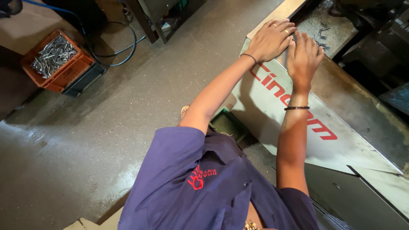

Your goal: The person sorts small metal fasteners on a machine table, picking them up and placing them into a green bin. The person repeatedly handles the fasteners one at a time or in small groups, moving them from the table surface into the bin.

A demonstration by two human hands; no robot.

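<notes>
Grey-white sheet metal makes up the slanted machine cover (298,140), one smooth, flat panel with red lettering across it. Both hands lie at its upper edge, side by side and touching each other. The left hand (270,39) rests palm down with the fingers stretched out flat and close together, two rings on them, over the pale beige strip (281,12) that borders the cover. The right hand (303,57) lies flat too, fingers extended toward a dark, grimy tray (336,30) where a few small metal pieces (322,36) lie; how many, I cannot tell. Neither hand grips anything; both are spread open and pressing on the surface. One thin dark band sits on the left wrist and one dark bangle (297,108) on the right. The person wears a blue-violet work shirt (191,183) with a red emblem.

On the dull, speckled concrete floor (106,140), well apart from the hands, stands one orange plastic crate (70,70) heaped with shiny metal rods (53,55), too many to count. One blue hose (121,53) loops beside it.
</notes>
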